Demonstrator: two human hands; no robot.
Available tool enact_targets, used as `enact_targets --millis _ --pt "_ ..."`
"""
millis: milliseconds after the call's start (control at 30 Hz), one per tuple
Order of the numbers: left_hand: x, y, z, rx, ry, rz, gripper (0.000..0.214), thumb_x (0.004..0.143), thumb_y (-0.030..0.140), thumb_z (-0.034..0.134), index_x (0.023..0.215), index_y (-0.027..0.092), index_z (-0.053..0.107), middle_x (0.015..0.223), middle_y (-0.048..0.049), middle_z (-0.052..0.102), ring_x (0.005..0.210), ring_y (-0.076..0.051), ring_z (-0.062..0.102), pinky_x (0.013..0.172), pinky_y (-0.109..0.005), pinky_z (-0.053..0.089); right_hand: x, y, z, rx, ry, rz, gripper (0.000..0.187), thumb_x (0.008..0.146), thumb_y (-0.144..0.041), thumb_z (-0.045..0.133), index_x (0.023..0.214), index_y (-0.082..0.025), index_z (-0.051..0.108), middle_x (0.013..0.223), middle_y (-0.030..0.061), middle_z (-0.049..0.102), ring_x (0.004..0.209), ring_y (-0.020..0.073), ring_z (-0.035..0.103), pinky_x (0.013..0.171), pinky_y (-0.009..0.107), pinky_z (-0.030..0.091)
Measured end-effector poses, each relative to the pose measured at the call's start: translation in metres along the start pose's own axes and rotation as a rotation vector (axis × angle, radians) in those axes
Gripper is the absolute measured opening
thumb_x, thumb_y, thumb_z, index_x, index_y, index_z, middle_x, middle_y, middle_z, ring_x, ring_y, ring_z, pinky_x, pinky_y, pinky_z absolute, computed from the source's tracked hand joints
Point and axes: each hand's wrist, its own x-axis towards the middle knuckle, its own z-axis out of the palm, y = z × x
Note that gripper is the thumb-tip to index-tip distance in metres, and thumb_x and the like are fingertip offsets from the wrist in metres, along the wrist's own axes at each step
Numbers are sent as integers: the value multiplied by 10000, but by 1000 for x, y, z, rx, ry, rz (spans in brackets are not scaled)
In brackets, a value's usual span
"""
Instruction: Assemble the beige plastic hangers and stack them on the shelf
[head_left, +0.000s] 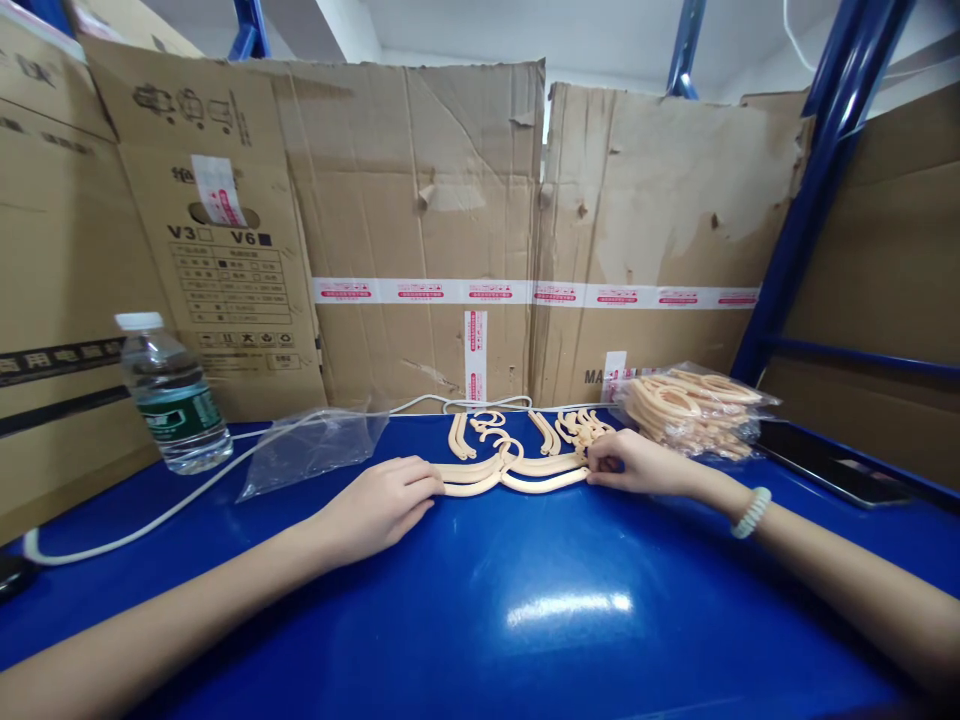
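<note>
A row of curved beige strips is touched at its left end by the left hand and at its right end by the right hand. To the row's right, a filled clear bag is placed; to its left, a water bottle is stood.

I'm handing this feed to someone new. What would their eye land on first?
Probably the glossy blue tabletop filling the lower part of the view, with a bright glare right of centre. Just beyond, the left hand and right hand are at opposite ends of the curved cream hanger-shaped pieces. At the far left, the white-capped water bottle with its green label stands out against brown cardboard.
</note>
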Motion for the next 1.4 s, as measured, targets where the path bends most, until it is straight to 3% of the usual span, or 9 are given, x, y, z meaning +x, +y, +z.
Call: enact_targets --millis 233,400,567,733,967,1100,1267,1400 --pt "-2 3 0 -1 83 60 270 928 140 419 1111 191 610 1136 -74 642 1030 -215 588 882 -368 474 -9 9 -4 -49 10 26 222 839 -272 536 653 -157 574 620 3 548 553 121 474 535 235 346" --pt "6 -8 -12 29 127 80 273 927 129 391 1031 187 637 1054 -77 658 958 -198 607 829 -332 485 3 7 -6 -80 186 -34 314 916 -335 464 701 -152 602 668 39 601 602 140 512 583 250 376" --pt "31 -32 -22 43 -42 80 268 895 118 413 1009 185 647 1026 -66 666 932 -194 623 822 -301 498 59 1 -13 -90 182 -30 192 872 -262 546 803 -132 669 682 43 660 574 128 560 560 226 377" --pt "60 -47 -9 14 -196 72 358 777 17 506 1057 201 632 1158 -69 620 1098 -228 567 912 -325 463 133 -4 -6 -108 151 -51 131 808 -182 613 864 -124 717 728 61 696 616 142 590 564 227 367" --pt "72 -56 3 30 -272 17 296 746 17 537 984 179 607 1018 -64 655 956 -220 628 788 -284 484 192 -5 17 -89 -13 -102 125 675 -191 748 782 -128 760 707 51 715 637 156 613 556 213 383" --pt "72 -60 6 56 -274 1 286 766 38 551 1010 184 578 1059 -70 619 1006 -228 597 822 -292 465 199 0 21 -59 -15 -110 97 695 -135 701 771 -123 761 709 44 720 657 149 626 586 200 404" --pt "75 -65 15 92 -289 3 278 799 22 510 1023 173 575 1049 -86 589 985 -221 577 795 -278 452 188 6 20 -37 5 -109 197 720 -148 679 900 -116 752 744 36 722 664 134 627 597 189 405" --pt "79 -67 20 130 -287 6 173 863 86 505 988 174 584 1034 -84 594 955 -223 575 747 -269 438 184 2 25 -68 5 -105 167 683 -126 699 839 -130 758 717 35 705 655 142 605 578 204 376"
